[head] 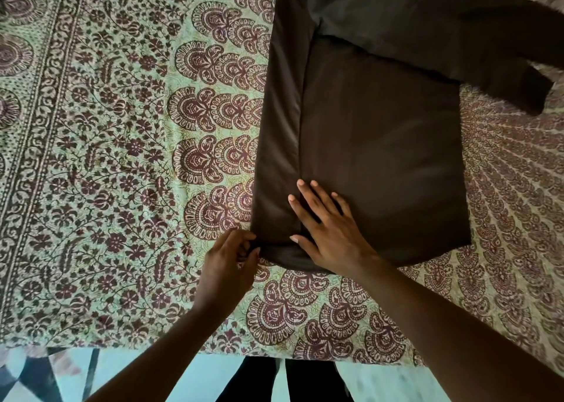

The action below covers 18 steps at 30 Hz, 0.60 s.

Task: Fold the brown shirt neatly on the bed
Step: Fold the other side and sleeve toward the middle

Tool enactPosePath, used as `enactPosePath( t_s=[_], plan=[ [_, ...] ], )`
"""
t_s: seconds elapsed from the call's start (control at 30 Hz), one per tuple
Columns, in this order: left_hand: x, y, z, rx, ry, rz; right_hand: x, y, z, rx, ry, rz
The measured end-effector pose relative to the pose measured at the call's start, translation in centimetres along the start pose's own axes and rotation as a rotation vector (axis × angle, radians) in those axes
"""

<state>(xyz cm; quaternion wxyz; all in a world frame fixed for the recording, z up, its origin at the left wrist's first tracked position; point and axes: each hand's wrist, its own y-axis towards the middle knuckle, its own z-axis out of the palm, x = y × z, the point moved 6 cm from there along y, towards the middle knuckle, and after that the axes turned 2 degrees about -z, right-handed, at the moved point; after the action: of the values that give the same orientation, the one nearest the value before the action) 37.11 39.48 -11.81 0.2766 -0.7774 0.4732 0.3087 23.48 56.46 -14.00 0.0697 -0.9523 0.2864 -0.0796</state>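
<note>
The brown shirt lies flat on the patterned bed cover, hem toward me. Its left side is folded inward as a long strip, and the left sleeve lies along that strip. The right sleeve still sticks out toward the upper right. My left hand pinches the shirt's near left corner at the hem. My right hand rests flat with fingers spread on the fold's edge near the hem, pressing the cloth down.
The bed's near edge runs across the bottom, with a light floor and my dark-trousered legs below it. Patterned cover stretches wide to the left of the shirt and a narrower band to its right.
</note>
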Motion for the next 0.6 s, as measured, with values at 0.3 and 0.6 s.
enactPosePath(
  t_s=[0.3, 0.6],
  plan=[
    [-0.9, -0.7, 0.4, -0.133, -0.149, -0.294, 0.3, 0.0, -0.4, -0.004, 0.007, 0.016],
    [-2.8, -1.3, 0.0, -0.056, 0.031, -0.044, 0.3, 0.0, -0.5, 0.016, 0.028, 0.005]
  ],
)
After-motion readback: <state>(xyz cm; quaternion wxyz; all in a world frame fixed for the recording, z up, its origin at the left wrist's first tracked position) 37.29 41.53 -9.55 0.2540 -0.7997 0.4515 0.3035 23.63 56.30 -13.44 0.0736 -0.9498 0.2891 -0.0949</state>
